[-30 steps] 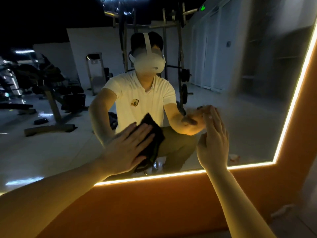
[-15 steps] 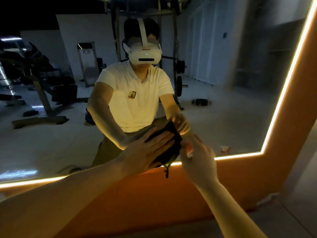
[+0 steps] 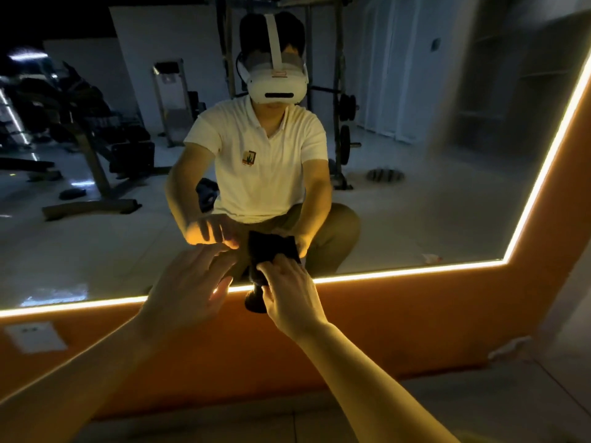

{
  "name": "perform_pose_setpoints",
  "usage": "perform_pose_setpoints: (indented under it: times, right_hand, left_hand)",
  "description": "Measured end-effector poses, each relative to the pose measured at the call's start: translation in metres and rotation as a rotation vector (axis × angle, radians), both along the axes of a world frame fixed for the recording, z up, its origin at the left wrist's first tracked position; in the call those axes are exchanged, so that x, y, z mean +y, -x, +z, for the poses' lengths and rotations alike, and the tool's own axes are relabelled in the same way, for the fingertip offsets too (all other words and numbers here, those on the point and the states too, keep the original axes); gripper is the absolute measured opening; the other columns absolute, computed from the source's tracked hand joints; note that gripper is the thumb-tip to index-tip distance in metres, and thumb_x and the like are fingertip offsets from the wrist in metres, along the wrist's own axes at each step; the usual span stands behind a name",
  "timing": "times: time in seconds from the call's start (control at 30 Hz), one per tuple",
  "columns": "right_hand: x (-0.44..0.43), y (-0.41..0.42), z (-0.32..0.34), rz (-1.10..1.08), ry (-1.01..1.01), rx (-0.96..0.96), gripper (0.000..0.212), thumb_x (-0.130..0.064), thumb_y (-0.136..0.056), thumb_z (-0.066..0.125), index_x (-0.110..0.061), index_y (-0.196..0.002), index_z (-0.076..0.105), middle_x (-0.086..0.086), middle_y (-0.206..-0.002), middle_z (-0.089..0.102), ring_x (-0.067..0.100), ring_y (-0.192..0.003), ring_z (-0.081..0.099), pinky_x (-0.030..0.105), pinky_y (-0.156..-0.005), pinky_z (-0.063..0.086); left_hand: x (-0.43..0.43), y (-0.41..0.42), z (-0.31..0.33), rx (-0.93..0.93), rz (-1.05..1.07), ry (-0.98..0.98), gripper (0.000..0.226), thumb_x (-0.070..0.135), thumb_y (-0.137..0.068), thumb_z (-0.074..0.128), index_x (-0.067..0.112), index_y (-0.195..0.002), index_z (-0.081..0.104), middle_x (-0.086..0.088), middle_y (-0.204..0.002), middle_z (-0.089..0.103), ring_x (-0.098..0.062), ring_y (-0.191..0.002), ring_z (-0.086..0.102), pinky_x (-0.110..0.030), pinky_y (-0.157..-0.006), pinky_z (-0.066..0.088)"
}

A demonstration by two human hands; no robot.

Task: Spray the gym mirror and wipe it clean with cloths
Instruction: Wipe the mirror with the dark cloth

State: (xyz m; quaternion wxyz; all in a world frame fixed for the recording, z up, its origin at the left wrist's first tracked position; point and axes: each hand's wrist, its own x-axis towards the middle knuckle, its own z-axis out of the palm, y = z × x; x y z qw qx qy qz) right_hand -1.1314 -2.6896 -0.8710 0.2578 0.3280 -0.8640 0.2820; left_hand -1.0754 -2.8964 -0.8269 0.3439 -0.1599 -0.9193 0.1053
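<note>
Handover: cloth [image 3: 255, 302] has gone from left hand [image 3: 188, 292] to right hand [image 3: 289, 295].
Left is off it, fingers spread, empty; right pinches it at the bottom edge of the mirror [image 3: 415, 219], cloth hanging long-axis down between the hands, nearer the right.

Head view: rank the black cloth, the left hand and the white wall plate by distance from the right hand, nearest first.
1. black cloth: in the grip of the right hand, at the lower edge of the mirror.
2. left hand: just to the left, fingers straight, not touching the right hand.
3. white wall plate: far left, low on the orange wall.
</note>
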Motion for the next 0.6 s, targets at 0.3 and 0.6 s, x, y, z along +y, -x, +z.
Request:
perform_pose_setpoints:
  times: [0.3, 0.6]
  right_hand:
    - [0.112, 0.036, -0.015, -0.260, 0.076, 0.119, 0.037, -0.002, -0.079, 0.071, -0.021, -0.111, 0.075, 0.005, -0.118, 0.067, 0.030, -0.108, 0.064, 0.046, -0.092, 0.055]
    - [0.068, 0.022, -0.018, -0.305, 0.091, 0.131, 0.026, -0.006, -0.083, 0.075, -0.017, -0.107, 0.078, 0.008, -0.127, 0.059, 0.033, -0.122, 0.057, 0.053, -0.100, 0.051]
  left_hand:
    - [0.019, -0.002, -0.019, 0.103, 0.058, -0.272, 0.062, 0.020, -0.084, 0.083, 0.014, -0.137, 0.051, -0.023, -0.140, 0.054, -0.040, -0.125, 0.058, -0.055, -0.100, 0.052]
    - [-0.013, 0.008, 0.000, 0.207, 0.096, -0.221, 0.107, 0.042, -0.079, 0.085, 0.010, -0.163, 0.026, -0.023, -0.168, 0.020, -0.042, -0.155, 0.025, -0.057, -0.124, 0.026]
